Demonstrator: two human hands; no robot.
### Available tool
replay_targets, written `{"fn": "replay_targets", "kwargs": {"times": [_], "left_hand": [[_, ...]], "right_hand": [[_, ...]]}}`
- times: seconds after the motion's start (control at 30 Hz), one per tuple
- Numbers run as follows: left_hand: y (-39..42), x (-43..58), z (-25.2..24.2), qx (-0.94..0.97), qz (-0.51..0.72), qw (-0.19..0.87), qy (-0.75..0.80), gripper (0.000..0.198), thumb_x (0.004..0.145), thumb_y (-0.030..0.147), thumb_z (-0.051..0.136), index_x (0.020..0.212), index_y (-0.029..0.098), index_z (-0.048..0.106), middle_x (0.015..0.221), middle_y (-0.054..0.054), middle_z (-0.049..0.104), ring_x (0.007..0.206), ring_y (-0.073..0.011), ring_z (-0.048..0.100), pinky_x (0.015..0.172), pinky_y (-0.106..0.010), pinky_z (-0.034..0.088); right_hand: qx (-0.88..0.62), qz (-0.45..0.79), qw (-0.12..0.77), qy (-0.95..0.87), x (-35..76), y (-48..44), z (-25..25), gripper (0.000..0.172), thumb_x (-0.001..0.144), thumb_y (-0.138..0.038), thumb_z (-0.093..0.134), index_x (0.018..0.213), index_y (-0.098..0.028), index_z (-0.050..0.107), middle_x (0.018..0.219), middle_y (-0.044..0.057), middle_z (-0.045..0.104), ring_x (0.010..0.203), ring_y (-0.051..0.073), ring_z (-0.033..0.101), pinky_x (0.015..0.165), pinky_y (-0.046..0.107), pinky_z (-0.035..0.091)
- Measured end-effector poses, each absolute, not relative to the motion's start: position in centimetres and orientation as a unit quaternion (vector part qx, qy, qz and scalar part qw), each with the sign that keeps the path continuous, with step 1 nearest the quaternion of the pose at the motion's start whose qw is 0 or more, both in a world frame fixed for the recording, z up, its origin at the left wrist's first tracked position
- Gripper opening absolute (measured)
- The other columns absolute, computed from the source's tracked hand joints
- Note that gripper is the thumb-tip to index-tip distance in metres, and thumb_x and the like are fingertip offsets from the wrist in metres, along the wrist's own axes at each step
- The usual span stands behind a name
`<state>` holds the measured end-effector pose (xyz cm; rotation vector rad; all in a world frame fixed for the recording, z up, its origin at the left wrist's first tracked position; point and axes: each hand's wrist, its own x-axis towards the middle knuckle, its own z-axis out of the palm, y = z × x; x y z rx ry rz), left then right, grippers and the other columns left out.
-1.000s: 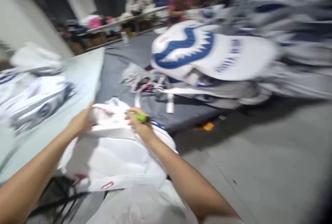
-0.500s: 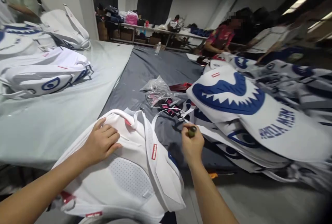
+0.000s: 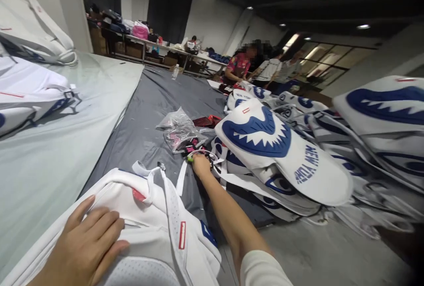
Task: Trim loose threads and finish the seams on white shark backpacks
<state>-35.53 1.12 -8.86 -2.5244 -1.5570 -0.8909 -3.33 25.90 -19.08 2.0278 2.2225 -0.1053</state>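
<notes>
A white backpack (image 3: 142, 228) with red labels lies at the near edge of the dark cloth. My left hand (image 3: 88, 242) rests on its upper part, fingers spread. My right hand (image 3: 201, 165) reaches forward beside a clear plastic bag (image 3: 179, 129) and a pile of black and pink pieces (image 3: 194, 144). Its fingers are closed round a small greenish object (image 3: 190, 159), mostly hidden. White straps run just past this hand. To its right lies a white backpack with a blue toothed mouth (image 3: 261, 131) and "NEW YORK" lettering.
More white backpacks (image 3: 391, 113) are piled at the right, others (image 3: 36, 82) at the left on a pale cloth (image 3: 66, 144). A bottle (image 3: 175, 71) stands farther back. Several people (image 3: 238, 67) are at the far right side of the table.
My right hand has moved forward and left, from beside the backpack to the black and pink pieces. My left hand stays on the backpack. The view has shifted to the right.
</notes>
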Motion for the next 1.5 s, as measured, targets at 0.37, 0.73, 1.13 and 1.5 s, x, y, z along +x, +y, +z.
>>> {"fn": "replay_targets", "kwargs": {"times": [0.37, 0.73, 1.13, 1.5], "left_hand": [[2.0, -36.0, -10.0, -0.799, -0.336, 0.027, -0.499, 0.023, 0.085, 0.039, 0.050, 0.095, 0.038, 0.071, 0.085, 0.001, 0.073, 0.080, -0.0305, 0.066, 0.112, -0.059, 0.028], [-1.1, -32.8, -4.0, -0.701, -0.438, -0.158, -0.540, 0.017, 0.095, 0.024, 0.054, 0.108, 0.026, 0.065, 0.093, -0.001, 0.073, 0.083, -0.0160, 0.066, 0.075, -0.031, 0.050], [-3.8, -30.9, -4.9, -0.723, -0.365, -0.199, -0.552, 0.017, 0.096, 0.018, 0.052, 0.095, 0.021, 0.069, 0.081, 0.002, 0.073, 0.071, -0.0119, 0.066, 0.066, -0.024, 0.046], [-3.4, -37.5, -6.4, -0.645, -0.228, 0.072, -0.725, 0.070, 0.095, 0.056, 0.050, 0.148, 0.013, 0.035, 0.146, -0.021, 0.050, 0.132, -0.0378, 0.051, 0.101, -0.051, 0.048]], "right_hand": [[0.612, -0.041, 0.104, 0.783, -4.6, 23.7, -16.2, 0.020, 0.097, -0.027, 0.058, 0.109, -0.012, 0.066, 0.110, 0.008, 0.068, 0.107, 0.021, 0.063, 0.094, 0.040, 0.051], [0.484, 0.051, -0.263, 0.833, -4.0, 7.6, -7.7, 0.042, 0.085, -0.001, 0.045, 0.119, -0.016, 0.064, 0.109, 0.013, 0.074, 0.106, 0.024, 0.068, 0.088, 0.038, 0.055], [0.246, -0.086, -0.395, 0.881, -8.8, 1.7, -5.0, 0.033, 0.089, -0.006, 0.058, 0.121, -0.015, 0.064, 0.107, 0.015, 0.070, 0.099, 0.023, 0.065, 0.080, 0.035, 0.056], [0.438, -0.281, -0.303, 0.798, -13.6, 6.6, -6.3, 0.044, 0.074, -0.005, 0.051, 0.108, -0.022, 0.072, 0.088, 0.000, 0.075, 0.073, 0.016, 0.068, 0.067, 0.023, 0.048]]}}
